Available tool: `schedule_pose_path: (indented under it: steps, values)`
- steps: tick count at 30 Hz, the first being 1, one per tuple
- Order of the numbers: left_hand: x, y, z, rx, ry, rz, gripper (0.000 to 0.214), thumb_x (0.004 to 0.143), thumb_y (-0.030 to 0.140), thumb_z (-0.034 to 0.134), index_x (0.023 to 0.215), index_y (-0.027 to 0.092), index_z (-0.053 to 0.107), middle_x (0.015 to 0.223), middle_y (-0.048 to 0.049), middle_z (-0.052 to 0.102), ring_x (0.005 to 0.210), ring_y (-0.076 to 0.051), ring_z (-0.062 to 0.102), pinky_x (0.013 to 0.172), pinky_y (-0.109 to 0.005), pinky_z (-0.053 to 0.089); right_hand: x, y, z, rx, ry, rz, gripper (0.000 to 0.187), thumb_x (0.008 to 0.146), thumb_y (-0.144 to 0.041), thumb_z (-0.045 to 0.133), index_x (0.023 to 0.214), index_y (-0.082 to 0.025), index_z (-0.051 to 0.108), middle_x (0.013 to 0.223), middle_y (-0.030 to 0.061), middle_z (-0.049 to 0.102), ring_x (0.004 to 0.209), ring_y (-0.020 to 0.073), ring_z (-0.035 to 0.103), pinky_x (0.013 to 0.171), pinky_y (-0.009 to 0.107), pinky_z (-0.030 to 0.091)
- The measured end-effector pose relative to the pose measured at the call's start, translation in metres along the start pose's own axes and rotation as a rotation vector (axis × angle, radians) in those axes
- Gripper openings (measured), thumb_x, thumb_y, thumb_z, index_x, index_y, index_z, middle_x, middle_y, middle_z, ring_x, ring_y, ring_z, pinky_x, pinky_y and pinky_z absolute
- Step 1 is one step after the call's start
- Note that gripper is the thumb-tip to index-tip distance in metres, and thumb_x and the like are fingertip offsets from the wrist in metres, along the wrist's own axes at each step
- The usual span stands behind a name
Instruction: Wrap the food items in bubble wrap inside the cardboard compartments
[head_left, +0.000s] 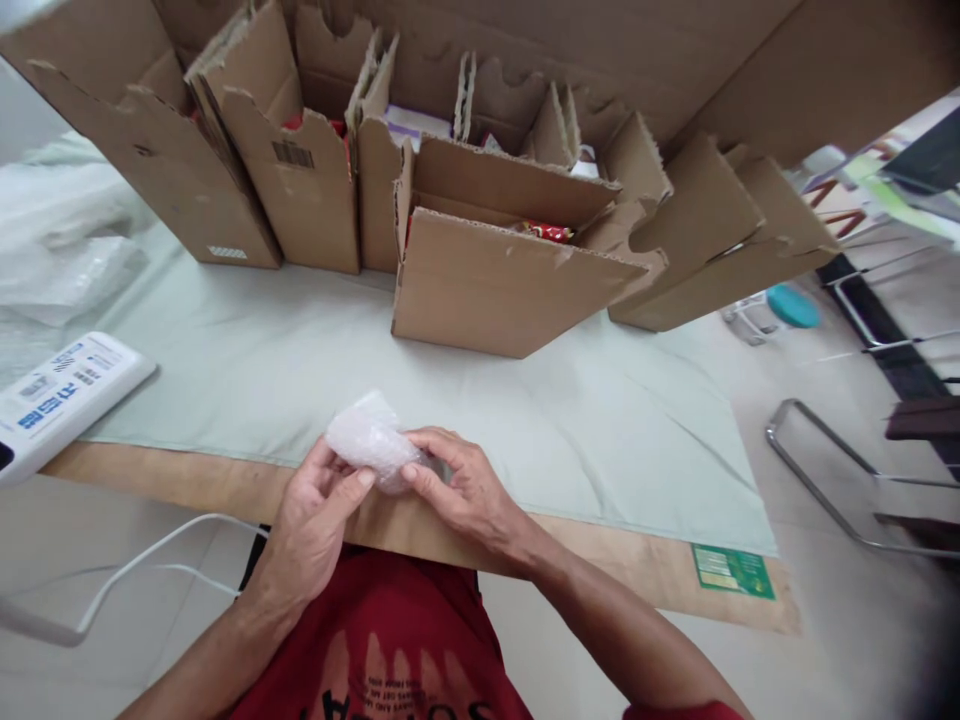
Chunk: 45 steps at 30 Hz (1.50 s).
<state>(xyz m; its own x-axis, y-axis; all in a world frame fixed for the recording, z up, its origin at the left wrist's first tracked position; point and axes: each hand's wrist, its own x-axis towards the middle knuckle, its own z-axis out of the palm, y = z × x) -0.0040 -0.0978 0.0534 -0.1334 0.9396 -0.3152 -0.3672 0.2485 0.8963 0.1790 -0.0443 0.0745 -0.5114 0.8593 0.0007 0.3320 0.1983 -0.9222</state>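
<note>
A small bundle of bubble wrap [371, 440] is held between both hands above the table's front edge. My left hand [319, 510] grips its left side, thumb on the near face and fingers behind. On the right side my right hand [465, 490] pinches it between thumb and forefinger. Whatever lies inside the wrap cannot be made out. Beyond the hands stands a low cardboard box [502, 285] with a red-wrapped item [547, 232] showing inside.
Several upright cardboard bins [315, 200] line the back of the cloth-covered table [247, 340]. More bubble wrap [67, 250] lies at the left, behind a white device with labels [67, 400]. A white cable [112, 580] loops below the left edge. Right of the table are a metal frame [817, 480] and a teal-topped stool [793, 306].
</note>
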Motion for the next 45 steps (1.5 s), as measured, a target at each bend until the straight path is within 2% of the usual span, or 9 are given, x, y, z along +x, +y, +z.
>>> schedule_pose_path:
  steps: [3,9,16,19,23,28,32,35,45]
  values:
    - [0.0,0.004,0.0,0.195,-0.059,0.049,0.046,0.088,0.04,0.072,0.128,0.02,0.064,0.124,-0.0097,0.075,0.117,-0.026,0.071,0.098,-0.035,0.058,-0.002,0.001,-0.016,-0.066,0.064,-0.017,0.052,0.089,-0.049,0.072,0.133,-0.024,0.063,0.139,0.0122,0.062,0.126,0.029,0.059,0.109,0.049,0.045]
    - [0.0,0.01,0.013,0.772,-0.168,0.349,0.046,0.091,0.03,0.06,0.136,0.023,0.06,0.129,-0.0092,0.073,0.114,-0.025,0.072,0.096,-0.036,0.06,-0.001,-0.014,-0.047,0.051,-0.168,0.045,0.105,0.071,-0.064,0.085,0.157,-0.026,0.04,0.147,0.0127,0.057,0.128,0.0296,0.058,0.11,0.048,0.046]
    - [0.012,0.009,0.027,0.958,-0.232,0.701,0.048,0.093,0.021,0.056,0.141,0.026,0.051,0.111,-0.0058,0.076,0.098,-0.018,0.075,0.085,-0.03,0.063,-0.004,-0.034,-0.063,-0.264,-0.092,0.076,0.02,0.087,-0.026,0.074,0.105,-0.021,0.073,0.099,0.0035,0.075,0.091,0.0196,0.066,0.09,0.036,0.05]
    - [0.019,0.028,0.032,0.95,-0.244,0.811,0.044,0.096,0.028,0.058,0.139,0.025,0.051,0.118,-0.0074,0.072,0.107,-0.019,0.073,0.088,-0.029,0.062,-0.004,-0.038,-0.081,-0.296,-0.086,0.063,0.014,0.083,-0.017,0.072,0.097,-0.02,0.072,0.089,0.0004,0.074,0.079,0.0158,0.065,0.079,0.029,0.05]
    - [0.043,0.066,0.051,0.964,-0.008,1.003,0.043,0.096,0.027,0.061,0.139,0.022,0.054,0.142,-0.0136,0.06,0.124,-0.025,0.065,0.104,-0.04,0.056,-0.006,-0.055,-0.128,-0.268,0.014,-0.029,0.009,0.084,-0.021,0.072,0.093,-0.021,0.071,0.086,0.0003,0.074,0.078,0.0161,0.067,0.07,0.027,0.052]
    - [0.089,0.102,0.084,0.991,0.124,1.114,0.057,0.096,0.017,0.058,0.15,0.02,0.043,0.155,-0.0177,0.049,0.087,-0.015,0.07,0.08,-0.034,0.06,0.004,-0.08,-0.191,-0.096,0.537,-0.263,0.015,0.086,-0.031,0.078,0.101,-0.029,0.073,0.09,0.0002,0.075,0.077,0.0187,0.069,0.069,0.032,0.057]
    - [0.11,0.106,0.093,1.032,0.125,1.131,0.031,0.096,0.011,0.054,0.125,0.017,0.063,0.117,-0.0082,0.069,0.082,-0.014,0.067,0.079,-0.03,0.058,0.031,-0.08,-0.215,-0.062,0.845,-0.451,0.02,0.083,-0.034,0.083,0.101,-0.031,0.074,0.094,-0.0006,0.075,0.082,0.0187,0.069,0.073,0.035,0.059]
    - [0.11,0.098,0.087,1.034,0.108,1.17,0.021,0.095,0.006,0.053,0.104,0.018,0.067,0.103,-0.0041,0.067,0.095,-0.014,0.068,0.089,-0.027,0.054,0.047,-0.072,-0.222,-0.144,0.802,-0.416,0.019,0.086,-0.033,0.082,0.102,-0.031,0.073,0.094,-0.0004,0.075,0.083,0.0189,0.07,0.075,0.035,0.059]
    - [0.105,0.088,0.08,1.047,0.085,1.128,0.026,0.093,0.003,0.054,0.106,0.024,0.064,0.107,-0.0016,0.064,0.097,-0.012,0.064,0.09,-0.025,0.05,0.066,-0.073,-0.24,-0.486,0.59,-0.229,0.015,0.086,-0.039,0.077,0.096,-0.028,0.073,0.088,0.0023,0.072,0.082,0.0232,0.067,0.076,0.038,0.056]
